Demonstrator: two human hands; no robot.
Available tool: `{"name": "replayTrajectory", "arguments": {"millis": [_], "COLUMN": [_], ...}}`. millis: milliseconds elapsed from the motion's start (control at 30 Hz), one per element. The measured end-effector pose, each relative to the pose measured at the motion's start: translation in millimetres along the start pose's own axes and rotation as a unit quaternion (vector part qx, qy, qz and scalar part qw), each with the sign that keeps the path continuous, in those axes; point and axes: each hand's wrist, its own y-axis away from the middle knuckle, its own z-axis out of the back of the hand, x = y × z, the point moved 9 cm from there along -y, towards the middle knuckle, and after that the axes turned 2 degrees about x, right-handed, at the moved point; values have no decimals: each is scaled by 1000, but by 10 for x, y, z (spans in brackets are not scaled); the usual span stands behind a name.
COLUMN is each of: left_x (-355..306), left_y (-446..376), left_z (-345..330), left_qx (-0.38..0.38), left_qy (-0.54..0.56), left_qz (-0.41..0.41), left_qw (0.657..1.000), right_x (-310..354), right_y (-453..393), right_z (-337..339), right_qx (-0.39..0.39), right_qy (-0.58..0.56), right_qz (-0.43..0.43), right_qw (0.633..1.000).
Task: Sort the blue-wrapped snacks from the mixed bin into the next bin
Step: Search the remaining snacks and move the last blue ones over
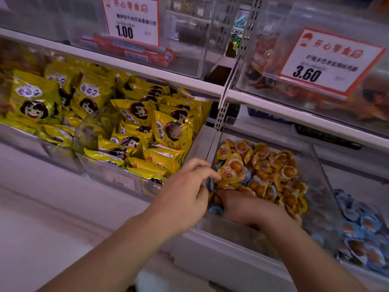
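Two hands are working at lower centre: left hand point(185, 186) pinching a yellow pack point(230, 174), right hand point(242, 205) burrowing, its grip hidden, beside a blue-wrapped snack point(215, 210), probably light, crinkly, slippery; best pinched by its rim.

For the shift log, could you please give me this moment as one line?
stage: picking | left hand: pinching yellow snack | right hand: dug into mixed bin | blue snack: beside right hand | next bin: blue snacks

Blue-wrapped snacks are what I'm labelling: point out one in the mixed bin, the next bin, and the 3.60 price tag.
blue-wrapped snack point(215, 210): head view, wrapper's middle.
next bin point(362, 226): head view, blue snacks inside.
3.60 price tag point(330, 60): head view, card's middle.
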Motion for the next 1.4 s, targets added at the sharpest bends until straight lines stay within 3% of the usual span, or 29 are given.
{"name": "replayTrajectory", "arguments": {"millis": [333,500,733,1033,1167,1400], "left_x": [-14,-17,5,23,5,-10], "left_y": [13,-4,-8,-25,-27,-36], "left_z": [2,6,9,-2,9,7], "left_qx": [-9,-7,3,12,9,11], "left_qy": [1,1,7,0,1,-5], "left_qz": [6,5,6,-1,-3,4], "left_qw": [1000,1000,1000,1000,1000,1000], "right_x": [25,108,286,394,349,282], "right_y": [8,95,155,148,171,243], "right_z": [67,125,166,134,172,164], "right_qx": [-40,-71,-70,-12,-23,48], "right_qy": [-60,-125,-96,-86,-148,-268], "right_qz": [-17,25,100,113,106,77], "right_qw": [997,989,988,990,983,959]}}
